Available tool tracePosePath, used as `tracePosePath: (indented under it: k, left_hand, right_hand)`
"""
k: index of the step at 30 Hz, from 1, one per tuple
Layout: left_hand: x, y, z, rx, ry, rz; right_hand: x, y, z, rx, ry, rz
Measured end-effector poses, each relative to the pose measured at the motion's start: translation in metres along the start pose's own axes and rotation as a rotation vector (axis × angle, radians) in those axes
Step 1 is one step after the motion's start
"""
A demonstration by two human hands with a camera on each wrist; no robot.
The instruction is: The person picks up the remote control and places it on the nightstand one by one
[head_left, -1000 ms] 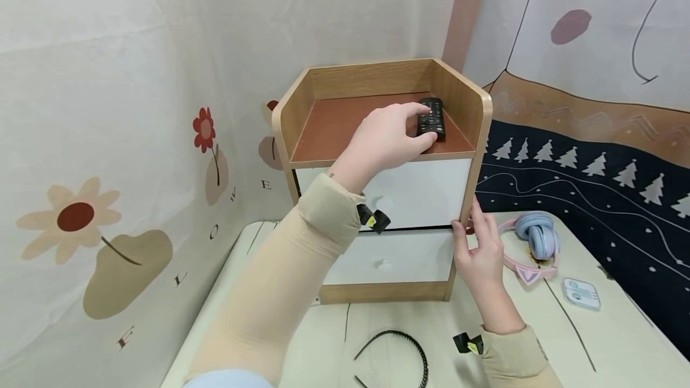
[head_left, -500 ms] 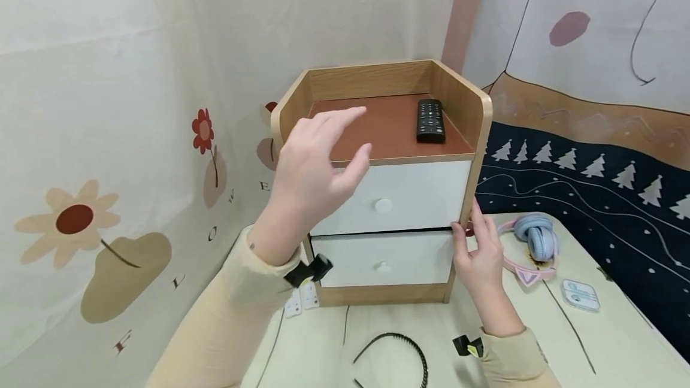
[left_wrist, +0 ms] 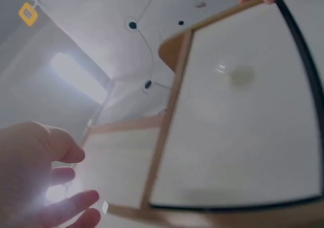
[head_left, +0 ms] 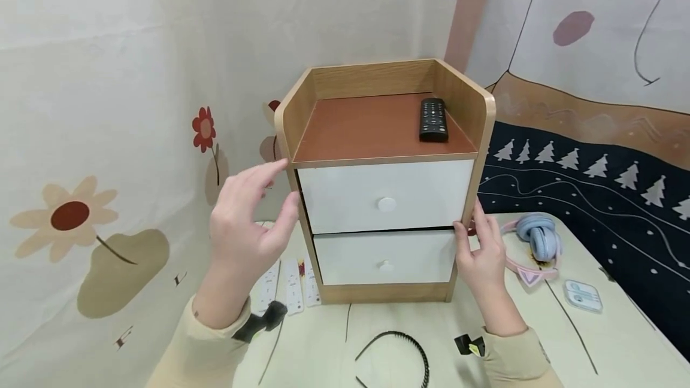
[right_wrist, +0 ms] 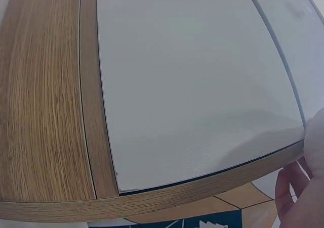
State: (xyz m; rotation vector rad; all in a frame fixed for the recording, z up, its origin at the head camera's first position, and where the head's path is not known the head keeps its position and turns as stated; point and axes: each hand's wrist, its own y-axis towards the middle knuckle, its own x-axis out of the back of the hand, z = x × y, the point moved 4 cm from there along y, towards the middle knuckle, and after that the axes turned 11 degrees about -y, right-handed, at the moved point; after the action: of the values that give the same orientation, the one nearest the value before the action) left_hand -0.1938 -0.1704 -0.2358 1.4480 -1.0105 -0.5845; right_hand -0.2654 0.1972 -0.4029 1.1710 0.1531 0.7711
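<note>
Squarely mid-frame, a two-drawer cabinet [head_left: 350,199] stands on the worktop [head_left: 312,352]. On its brown top, right of the frame's centre, lies a black remote [head_left: 433,120]. At lower left the left hand [head_left: 245,226] hangs just beside the cabinet, thumb and fingers spread, holding nothing. At lower right, the right hand [head_left: 482,256] rests its thumb and loosely extended fingers against the cabinet's edge.

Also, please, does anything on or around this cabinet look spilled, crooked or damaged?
I see nothing spilled or crooked; the remote lies flat on the cabinet. But in the right wrist view, one corner of the upper drawer looks slightly rough, perhaps chipped; too small to be certain.
</note>
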Motion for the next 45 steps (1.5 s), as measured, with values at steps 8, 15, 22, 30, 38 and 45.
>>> tracePosePath:
  k: [8, 15, 22, 30, 38, 45]
  left_hand:
    - [0.021, -0.064, 0.038, 0.123, 0.063, -0.005]
    - [0.017, -0.109, 0.067, 0.279, 0.142, 0.103]
    - [0.012, -0.147, 0.093, 0.365, 0.196, 0.138]
    - [0.004, -0.192, 0.125, 0.477, 0.264, 0.213]
    - [0.004, -0.224, 0.144, 0.707, 0.279, 0.314]
    - [0.005, -0.243, 0.16, 0.875, 0.268, 0.41]
  right_hand:
    - [-0.003, -0.003, 0.0, 0.018, 0.0, 0.006]
    - [-0.001, -0.001, -0.002, 0.018, -0.009, -0.017]
    - [0.0, 0.0, -0.001, 0.005, -0.007, -0.007]
    - [0.0, 0.0, -0.002, -0.002, 0.003, 0.003]
    - [-0.001, 0.001, 0.0, 0.009, 0.018, -0.001]
    - [0.0, 0.0, -0.001, 0.007, 0.009, -0.004]
